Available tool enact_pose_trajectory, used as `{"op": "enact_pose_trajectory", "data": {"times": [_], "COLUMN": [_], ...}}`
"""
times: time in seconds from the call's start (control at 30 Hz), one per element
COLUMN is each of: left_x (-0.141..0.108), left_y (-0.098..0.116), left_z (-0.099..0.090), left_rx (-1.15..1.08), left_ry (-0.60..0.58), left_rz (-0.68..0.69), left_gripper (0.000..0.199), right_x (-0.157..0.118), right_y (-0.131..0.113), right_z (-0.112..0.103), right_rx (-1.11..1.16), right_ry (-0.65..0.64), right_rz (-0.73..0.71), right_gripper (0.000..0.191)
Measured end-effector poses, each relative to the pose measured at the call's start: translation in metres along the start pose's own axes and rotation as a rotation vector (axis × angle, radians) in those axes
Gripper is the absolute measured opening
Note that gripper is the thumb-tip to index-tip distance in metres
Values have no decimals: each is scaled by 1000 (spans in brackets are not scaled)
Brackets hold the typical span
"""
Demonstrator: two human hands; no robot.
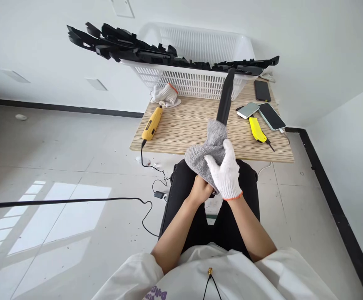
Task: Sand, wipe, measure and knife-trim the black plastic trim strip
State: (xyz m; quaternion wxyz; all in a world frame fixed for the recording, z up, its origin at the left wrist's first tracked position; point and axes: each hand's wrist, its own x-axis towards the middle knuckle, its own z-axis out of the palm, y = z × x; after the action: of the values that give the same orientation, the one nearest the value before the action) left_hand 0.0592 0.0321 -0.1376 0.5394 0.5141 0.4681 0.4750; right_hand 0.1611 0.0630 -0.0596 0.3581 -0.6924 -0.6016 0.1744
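Observation:
A long black plastic trim piece (225, 100) points up and away from my lap, its far tip in front of the basket's rim. A grey fluffy cloth (200, 158) is wrapped around its lower part. My right hand (227, 173), in a white knitted glove with an orange cuff edge, grips the cloth around the piece, thumb on the left side. Bare, my left hand (202, 189) is closed at the lower end of the piece, below the cloth. Its fingers are mostly hidden by the cloth, and a bit of black shows beside them.
A white plastic basket (194, 81) stands at the table's back, with several black plastic parts (131, 48) across its rim. On the wooden table (184, 125) lie a white glove (165, 95), a corded yellow rotary tool (152, 123), a yellow utility knife (257, 129) and phones (272, 116).

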Motion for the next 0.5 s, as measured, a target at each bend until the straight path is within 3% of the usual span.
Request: {"op": "enact_pose_trajectory", "data": {"times": [0.07, 0.17, 0.33, 0.4, 0.5], "left_x": [-2, -4, -5, -5, -6], "left_y": [-1, 0, 2, 0, -3], "left_z": [2, 3, 4, 4, 4], "left_rx": [41, 9, -87, -77, -69], "left_ry": [-50, -54, 0, -33, -98], "left_rz": [-20, -48, -40, -34, -43], "left_gripper": [21, 41, 20, 23, 41], "right_x": [9, 22, 32, 33, 34], "right_y": [3, 4, 0, -2, -3], "right_z": [4, 1, -11, -9, -3], "right_rx": [167, 319, 389, 432, 469], "right_ry": [16, -57, -360, -310, -124], "right_rz": [97, 144, 37, 55, 152], "right_gripper": [63, 42, 37, 37, 44]}}
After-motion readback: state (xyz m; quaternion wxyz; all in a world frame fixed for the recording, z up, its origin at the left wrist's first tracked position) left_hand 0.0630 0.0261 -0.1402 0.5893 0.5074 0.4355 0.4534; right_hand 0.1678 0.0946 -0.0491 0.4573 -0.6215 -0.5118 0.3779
